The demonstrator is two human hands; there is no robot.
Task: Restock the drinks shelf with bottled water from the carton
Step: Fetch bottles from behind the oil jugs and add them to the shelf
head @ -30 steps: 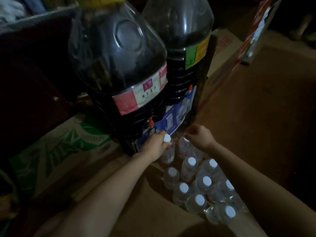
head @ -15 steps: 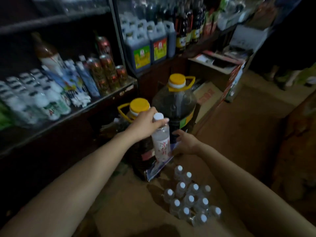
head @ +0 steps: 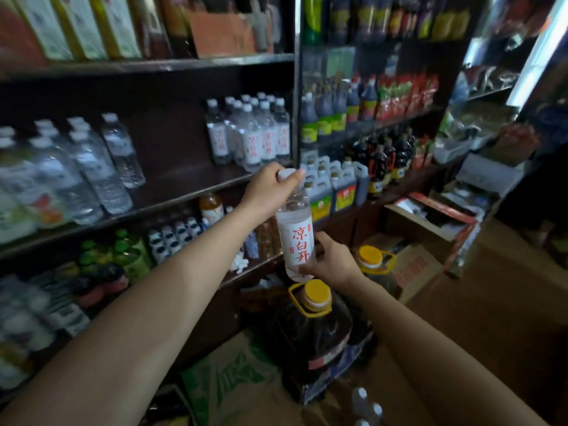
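A clear water bottle (head: 295, 232) with a white label and red characters hangs upright in front of the shelving. My left hand (head: 270, 187) grips its white cap from above. My right hand (head: 330, 264) cups its base from the right. On the drinks shelf (head: 190, 182) behind, a group of matching bottles (head: 250, 133) stands at the right end. Larger water bottles (head: 76, 167) fill the left end. At the bottom edge, several bottle caps (head: 365, 407) of the carton's bottles show.
Two big dark oil jugs (head: 313, 327) with yellow caps stand on the floor right below the bottle. Cardboard boxes (head: 412, 265) lie to the right. Lower shelves hold cans and small bottles (head: 175, 238). A vertical shelf post (head: 296, 87) separates the sauce shelves (head: 347, 186).
My left hand lifted one bottle by its cap from the floor pack up to shelf height. My right hand rose from the pack and now holds the bottle's base. The view tilted up.
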